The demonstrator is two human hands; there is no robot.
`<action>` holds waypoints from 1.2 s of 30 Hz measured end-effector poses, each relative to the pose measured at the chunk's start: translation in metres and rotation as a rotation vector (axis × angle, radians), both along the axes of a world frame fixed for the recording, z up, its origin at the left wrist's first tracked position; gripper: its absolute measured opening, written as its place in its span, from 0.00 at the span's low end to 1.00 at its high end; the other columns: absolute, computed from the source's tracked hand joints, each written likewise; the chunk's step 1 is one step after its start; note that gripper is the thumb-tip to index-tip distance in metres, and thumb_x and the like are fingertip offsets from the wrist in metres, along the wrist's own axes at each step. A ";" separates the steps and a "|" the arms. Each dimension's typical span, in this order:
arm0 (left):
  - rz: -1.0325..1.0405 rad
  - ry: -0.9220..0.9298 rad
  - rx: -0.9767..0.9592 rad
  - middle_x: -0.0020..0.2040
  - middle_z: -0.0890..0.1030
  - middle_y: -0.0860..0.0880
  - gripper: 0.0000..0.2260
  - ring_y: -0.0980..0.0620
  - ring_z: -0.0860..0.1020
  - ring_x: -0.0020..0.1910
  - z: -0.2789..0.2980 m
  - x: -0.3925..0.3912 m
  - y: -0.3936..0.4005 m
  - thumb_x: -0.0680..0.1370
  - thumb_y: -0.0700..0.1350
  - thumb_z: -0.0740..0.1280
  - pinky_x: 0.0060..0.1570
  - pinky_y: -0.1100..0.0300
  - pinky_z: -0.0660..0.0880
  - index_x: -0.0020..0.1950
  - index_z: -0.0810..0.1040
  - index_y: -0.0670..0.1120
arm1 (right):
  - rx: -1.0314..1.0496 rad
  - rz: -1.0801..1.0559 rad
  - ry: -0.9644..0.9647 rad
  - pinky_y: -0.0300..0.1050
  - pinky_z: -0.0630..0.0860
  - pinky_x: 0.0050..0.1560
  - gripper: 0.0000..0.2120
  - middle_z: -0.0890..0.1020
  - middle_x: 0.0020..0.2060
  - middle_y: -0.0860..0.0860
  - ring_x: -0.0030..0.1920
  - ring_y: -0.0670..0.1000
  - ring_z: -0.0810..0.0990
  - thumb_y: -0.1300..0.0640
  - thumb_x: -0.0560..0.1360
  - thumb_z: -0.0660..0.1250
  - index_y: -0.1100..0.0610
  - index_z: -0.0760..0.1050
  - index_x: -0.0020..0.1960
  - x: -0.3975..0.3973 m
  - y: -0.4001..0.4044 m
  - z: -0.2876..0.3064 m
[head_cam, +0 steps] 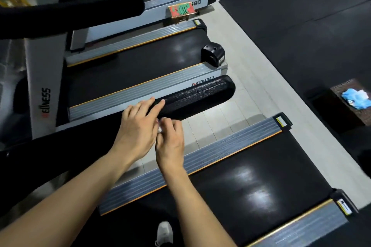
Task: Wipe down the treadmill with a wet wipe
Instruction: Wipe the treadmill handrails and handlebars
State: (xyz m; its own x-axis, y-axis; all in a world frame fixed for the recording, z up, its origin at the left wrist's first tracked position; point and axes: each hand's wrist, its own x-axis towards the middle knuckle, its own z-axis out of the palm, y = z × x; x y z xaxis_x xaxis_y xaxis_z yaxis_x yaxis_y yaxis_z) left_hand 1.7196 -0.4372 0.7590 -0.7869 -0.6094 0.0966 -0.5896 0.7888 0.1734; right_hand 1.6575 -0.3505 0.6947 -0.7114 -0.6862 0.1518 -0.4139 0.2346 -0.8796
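White, crumpled and mostly hidden, the small wet wipe [160,128] shows only as a sliver between the two hands, near the centre of the view. The right hand [170,140] curls its fingers round it, pinching it against the left hand [138,124], whose fingers lie straight and close together, their tips resting on the black textured foam handrail [197,95] of the treadmill. That handrail runs from the hands toward 2 o'clock; its lower length is covered by the left hand and forearm. Beneath the arms, the treadmill's black running belt [247,188] fills the 5 o'clock area, flanked by grey ribbed side rails [226,146]. A white shoe [164,233] is cut off at 6 o'clock. At 3 o'clock a dark brown box [345,114] holds something blue and white [357,98], blurred beyond telling. A red-and-green sign [181,10] at 12 o'clock is illegible.
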 end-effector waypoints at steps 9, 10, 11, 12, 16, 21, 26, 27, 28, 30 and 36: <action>0.023 -0.007 -0.035 0.79 0.65 0.47 0.32 0.41 0.63 0.77 -0.014 0.001 0.004 0.80 0.37 0.65 0.76 0.39 0.55 0.82 0.59 0.51 | -0.103 -0.698 -0.564 0.56 0.80 0.47 0.12 0.81 0.43 0.51 0.43 0.57 0.82 0.61 0.72 0.63 0.43 0.71 0.42 -0.178 0.002 -0.010; 0.028 0.003 -0.035 0.79 0.64 0.47 0.32 0.41 0.63 0.78 -0.015 0.000 0.005 0.80 0.37 0.65 0.77 0.39 0.53 0.82 0.59 0.52 | -0.098 -0.710 -0.611 0.59 0.81 0.45 0.11 0.82 0.42 0.52 0.43 0.59 0.83 0.60 0.71 0.62 0.42 0.72 0.42 -0.193 0.002 -0.016; 0.028 0.010 -0.032 0.80 0.64 0.47 0.32 0.41 0.63 0.78 -0.015 0.000 0.005 0.80 0.37 0.65 0.77 0.40 0.52 0.82 0.59 0.52 | -0.102 -0.694 -0.635 0.61 0.81 0.44 0.10 0.83 0.42 0.53 0.42 0.60 0.84 0.57 0.69 0.62 0.42 0.73 0.43 -0.204 0.001 -0.025; 0.025 0.014 -0.027 0.80 0.64 0.48 0.32 0.41 0.63 0.78 -0.015 0.000 0.005 0.80 0.37 0.65 0.77 0.40 0.52 0.82 0.59 0.52 | -0.101 -0.671 -0.638 0.62 0.81 0.44 0.10 0.84 0.41 0.54 0.42 0.61 0.84 0.55 0.68 0.62 0.42 0.75 0.44 -0.215 0.001 -0.040; 0.033 0.024 -0.004 0.80 0.63 0.48 0.32 0.42 0.62 0.78 -0.015 -0.001 0.004 0.81 0.37 0.64 0.78 0.40 0.50 0.82 0.58 0.53 | 0.024 -0.579 -0.405 0.54 0.79 0.58 0.12 0.83 0.49 0.54 0.50 0.56 0.82 0.53 0.74 0.62 0.50 0.82 0.53 -0.225 0.005 -0.017; 0.047 0.031 -0.018 0.79 0.64 0.48 0.32 0.42 0.62 0.78 -0.018 -0.001 0.004 0.81 0.37 0.65 0.78 0.41 0.49 0.82 0.59 0.54 | -0.149 0.040 0.285 0.38 0.68 0.54 0.10 0.79 0.48 0.54 0.50 0.51 0.73 0.64 0.73 0.65 0.59 0.83 0.50 -0.205 -0.015 0.032; 0.053 0.036 0.004 0.79 0.63 0.50 0.27 0.45 0.61 0.78 -0.017 -0.002 0.004 0.82 0.42 0.58 0.78 0.44 0.47 0.82 0.59 0.55 | -0.089 -0.087 0.264 0.36 0.69 0.53 0.10 0.81 0.47 0.55 0.50 0.53 0.76 0.66 0.71 0.66 0.58 0.84 0.47 -0.220 -0.027 0.023; 0.053 0.037 0.010 0.79 0.63 0.50 0.28 0.45 0.60 0.78 -0.018 -0.002 0.004 0.83 0.41 0.59 0.79 0.44 0.47 0.82 0.59 0.55 | -0.088 -0.163 0.174 0.31 0.67 0.53 0.13 0.81 0.48 0.55 0.51 0.53 0.77 0.68 0.70 0.64 0.58 0.84 0.48 -0.228 -0.023 0.021; 0.056 0.041 0.014 0.79 0.63 0.50 0.28 0.45 0.60 0.78 -0.019 -0.002 0.003 0.83 0.39 0.60 0.79 0.43 0.47 0.82 0.59 0.55 | -0.074 -0.246 0.055 0.28 0.67 0.52 0.15 0.82 0.48 0.55 0.51 0.53 0.78 0.68 0.71 0.62 0.57 0.84 0.49 -0.236 -0.019 0.018; 0.064 0.054 0.012 0.79 0.65 0.49 0.31 0.43 0.62 0.77 -0.021 -0.002 0.002 0.81 0.37 0.64 0.79 0.40 0.50 0.81 0.60 0.54 | -0.004 -0.394 -0.144 0.32 0.71 0.52 0.16 0.84 0.49 0.53 0.52 0.52 0.81 0.65 0.74 0.61 0.54 0.84 0.52 -0.245 -0.012 0.011; 0.054 0.108 0.029 0.77 0.68 0.49 0.30 0.43 0.65 0.75 -0.024 -0.001 -0.002 0.80 0.37 0.66 0.77 0.41 0.54 0.80 0.64 0.53 | -0.109 -0.617 -0.238 0.25 0.70 0.44 0.08 0.82 0.47 0.51 0.40 0.33 0.76 0.57 0.76 0.67 0.52 0.84 0.52 -0.214 0.001 0.012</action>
